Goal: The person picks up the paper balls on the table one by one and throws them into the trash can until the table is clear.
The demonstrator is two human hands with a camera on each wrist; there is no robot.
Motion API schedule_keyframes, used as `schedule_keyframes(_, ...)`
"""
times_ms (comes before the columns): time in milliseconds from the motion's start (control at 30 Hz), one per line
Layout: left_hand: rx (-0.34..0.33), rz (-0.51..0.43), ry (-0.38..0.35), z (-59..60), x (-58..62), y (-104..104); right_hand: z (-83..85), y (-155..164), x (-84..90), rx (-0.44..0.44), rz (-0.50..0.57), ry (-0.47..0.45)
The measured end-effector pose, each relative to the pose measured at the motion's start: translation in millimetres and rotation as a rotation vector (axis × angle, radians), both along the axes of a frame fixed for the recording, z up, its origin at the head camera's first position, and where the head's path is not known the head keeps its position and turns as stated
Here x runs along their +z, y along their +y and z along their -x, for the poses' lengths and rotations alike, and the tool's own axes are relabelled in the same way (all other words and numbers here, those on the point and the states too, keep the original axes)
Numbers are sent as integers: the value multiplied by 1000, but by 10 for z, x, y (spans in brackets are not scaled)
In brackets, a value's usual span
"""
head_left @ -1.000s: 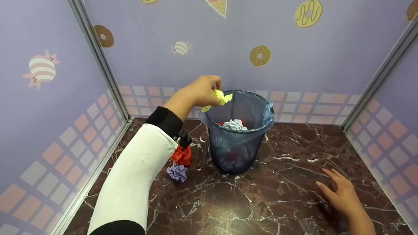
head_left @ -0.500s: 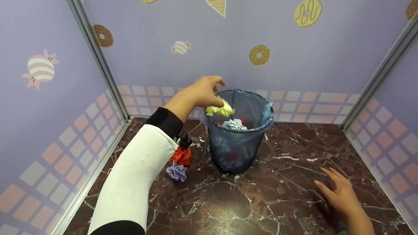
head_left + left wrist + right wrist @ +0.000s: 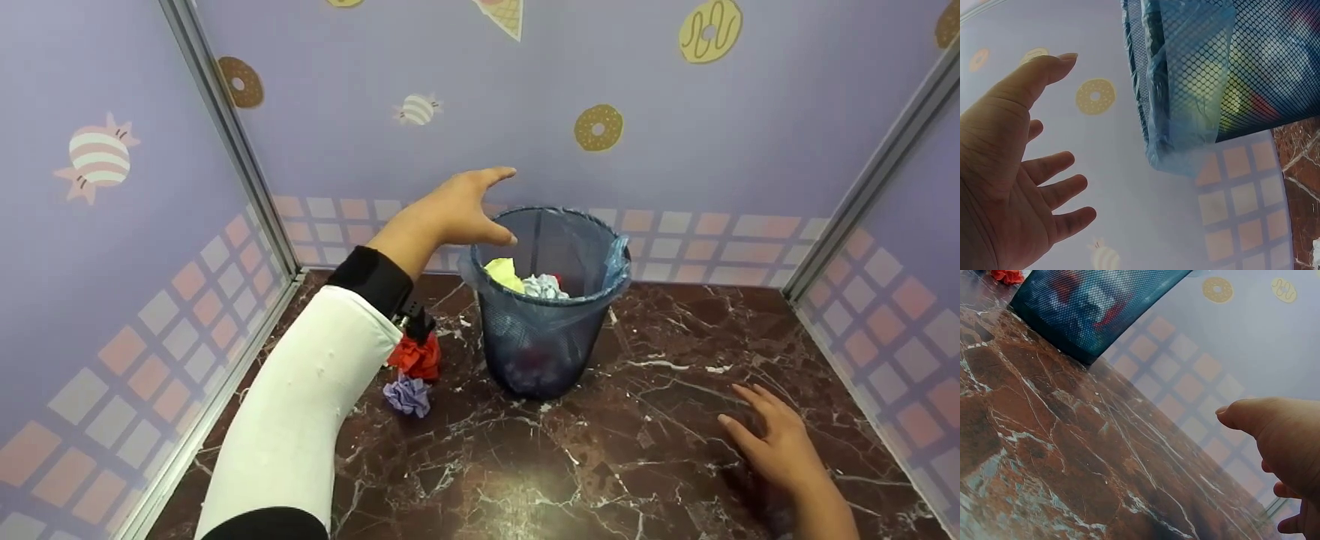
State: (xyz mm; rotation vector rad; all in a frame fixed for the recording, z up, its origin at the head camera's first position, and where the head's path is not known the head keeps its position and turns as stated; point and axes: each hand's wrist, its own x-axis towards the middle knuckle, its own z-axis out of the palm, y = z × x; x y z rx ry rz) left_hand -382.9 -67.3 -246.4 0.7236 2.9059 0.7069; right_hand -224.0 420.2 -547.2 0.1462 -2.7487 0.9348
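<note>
A dark mesh wastebasket (image 3: 544, 341) lined with a blue plastic bag (image 3: 616, 266) stands upright near the back wall. Over its left rim hovers my left hand (image 3: 461, 210), thumb and fingers spread apart, holding nothing; the left wrist view shows the same hand (image 3: 1022, 163) beside the bag-covered rim. Inside the basket, a crumpled yellow paper (image 3: 504, 274) lies by a crumpled white paper (image 3: 543, 286), with a bit of red behind. At the lower right, my right hand (image 3: 776, 442) has its fingers loosely extended, touching no object; its thumb and fingers show in the right wrist view.
Left of the basket, a crumpled red paper (image 3: 418, 357) and a crumpled purple paper (image 3: 407, 396) lie on the dark marbled tabletop (image 3: 600, 450). My left forearm partly covers that spot. Patterned purple panels (image 3: 540, 90) enclose the back and both sides.
The yellow paper has left my left hand's grip and dropped into the basket beside the white paper. My left fingers have spread wide. The right hand has barely moved.
</note>
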Motion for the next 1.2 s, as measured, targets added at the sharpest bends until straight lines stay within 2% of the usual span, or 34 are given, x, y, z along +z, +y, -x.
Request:
schedule_keyframes(167, 29, -4, 15, 18, -33, -167, 64, -119, 2, 40, -5, 36)
schedule_keyframes(300, 67, -18, 6, 5, -87, -405, 130, -314, -25, 87, -14, 64)
schedule_keyframes(533, 134, -39, -21, -35, -275, -924, 191, -699, -30, 160, -75, 40)
schedule_keyframes(667, 183, -54, -52, -87, -414, -1250, 208, -924, -37, 204, -107, 63)
schedule_keyframes(833, 274, -90, -119, -200, -646, -1613, 202, -1185, -87, 266, -134, 104)
schedule_keyframes(1033, 313, -30, -85, -188, -1012, -1976, 165, -1498, -149, 360, -164, 116)
schedule_keyframes(1200, 344, -10, -102, -197, -1359, -2176, 119, -1768, -173, 436, -191, 136)
